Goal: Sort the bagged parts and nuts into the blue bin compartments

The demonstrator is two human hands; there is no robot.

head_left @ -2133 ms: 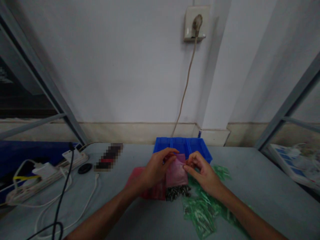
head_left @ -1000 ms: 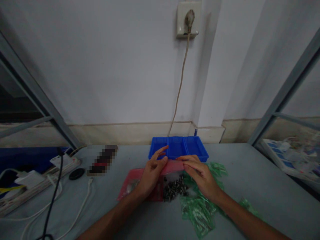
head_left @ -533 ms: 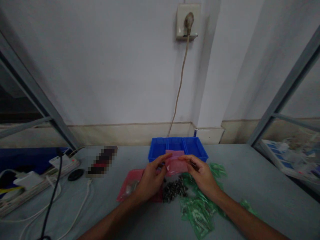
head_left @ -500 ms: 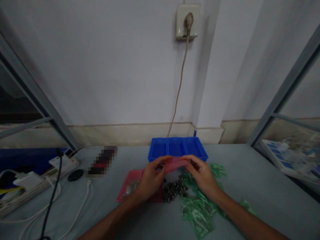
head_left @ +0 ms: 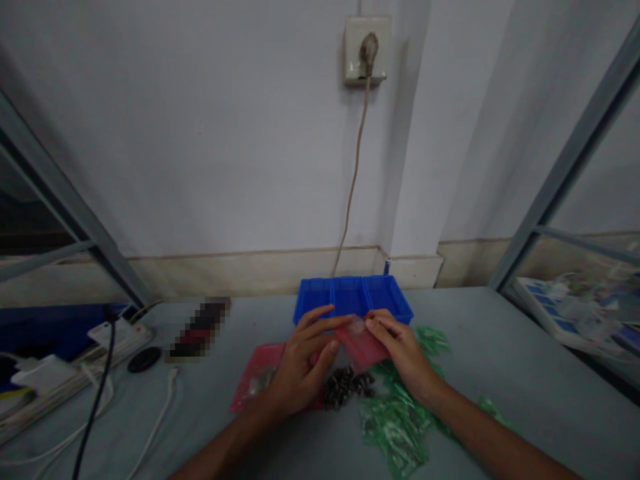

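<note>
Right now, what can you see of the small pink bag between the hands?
The pink bag is a small pouch of translucent pink plastic film, slightly crumpled. It is held tilted, just in front of the blue tray and above a pile of small dark parts. The left hand pinches its left edge, the right hand its upper right edge. A pale patch shows near the top; contents cannot be made out.
</note>
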